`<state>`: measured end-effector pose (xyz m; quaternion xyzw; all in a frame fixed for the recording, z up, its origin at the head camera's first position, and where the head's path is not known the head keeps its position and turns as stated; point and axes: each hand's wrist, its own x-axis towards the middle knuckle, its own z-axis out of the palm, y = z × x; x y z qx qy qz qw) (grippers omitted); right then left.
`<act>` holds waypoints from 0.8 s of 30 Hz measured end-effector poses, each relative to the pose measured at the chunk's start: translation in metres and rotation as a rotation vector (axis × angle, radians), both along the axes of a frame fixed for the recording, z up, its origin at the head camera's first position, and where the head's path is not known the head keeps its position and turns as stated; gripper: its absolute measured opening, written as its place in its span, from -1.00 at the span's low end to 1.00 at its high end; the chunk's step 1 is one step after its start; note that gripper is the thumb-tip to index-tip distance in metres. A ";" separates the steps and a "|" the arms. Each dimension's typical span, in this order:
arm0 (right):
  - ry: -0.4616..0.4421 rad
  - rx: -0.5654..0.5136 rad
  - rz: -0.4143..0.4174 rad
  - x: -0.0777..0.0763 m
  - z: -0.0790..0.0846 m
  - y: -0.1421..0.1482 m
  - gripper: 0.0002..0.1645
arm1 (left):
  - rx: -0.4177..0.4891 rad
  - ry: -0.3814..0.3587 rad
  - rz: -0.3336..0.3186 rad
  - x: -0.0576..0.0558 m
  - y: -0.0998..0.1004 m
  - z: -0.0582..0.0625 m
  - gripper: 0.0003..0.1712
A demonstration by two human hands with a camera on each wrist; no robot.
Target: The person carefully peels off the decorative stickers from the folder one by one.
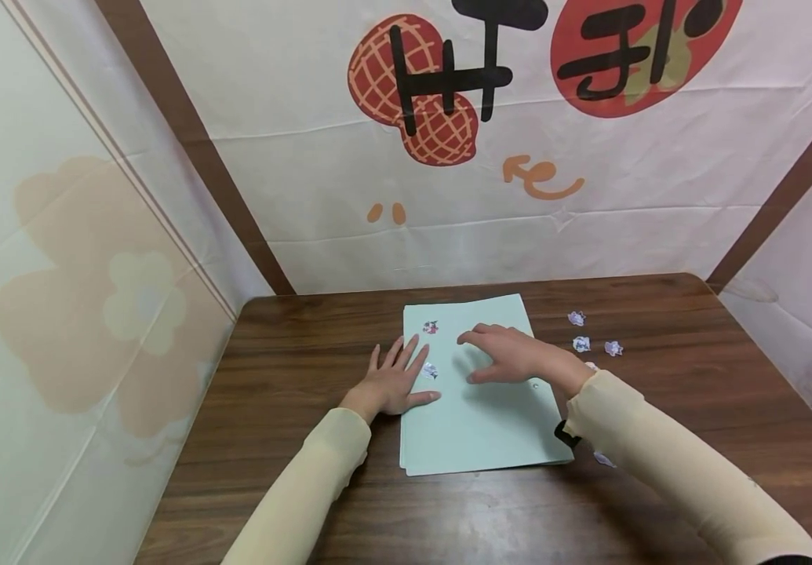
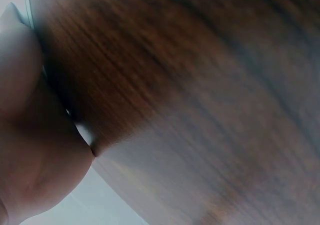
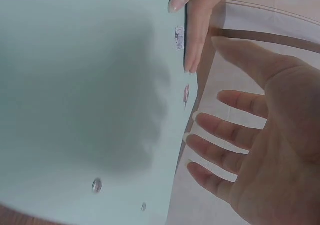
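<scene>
A pale green stack of sheets (image 1: 490,431) lies on the wooden table, its upper right corner slightly lifted. Spread flat, my left hand (image 1: 393,388) rests across its left edge, beside a small purple sticker-like cutout (image 1: 430,370). A reddish cutout (image 1: 431,326) lies just above the fingertips. My right hand (image 1: 507,355) hovers over the sheets, casting a shadow, with loosely bent fingers and nothing between them. In the right wrist view, two small shiny round spots, one of them an eyelet-like ring (image 3: 96,185), show on the green surface.
Right of the sheets lie several small purple cutouts, including an upper one (image 1: 576,318), a middle one (image 1: 581,344) and one farther right (image 1: 613,348). Another cutout (image 1: 603,459) is partly under the right sleeve. A printed cloth (image 1: 307,157) hangs behind the table.
</scene>
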<state>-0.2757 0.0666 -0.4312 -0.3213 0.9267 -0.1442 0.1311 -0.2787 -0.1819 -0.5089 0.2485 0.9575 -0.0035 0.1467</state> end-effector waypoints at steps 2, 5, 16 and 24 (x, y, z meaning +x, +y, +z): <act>0.000 0.015 -0.003 -0.004 -0.003 -0.006 -0.22 | -0.003 -0.005 0.004 0.000 0.000 0.000 0.07; -0.010 0.028 0.007 -0.010 -0.006 -0.015 -0.20 | -0.007 -0.011 0.004 0.000 0.000 0.000 0.06; -0.110 -0.031 0.111 -0.031 -0.023 -0.041 -0.43 | 0.000 -0.067 0.016 -0.010 -0.003 -0.014 0.11; -0.161 -0.104 0.155 -0.044 -0.034 -0.053 -0.51 | -0.012 -0.050 0.003 -0.006 -0.003 -0.006 0.08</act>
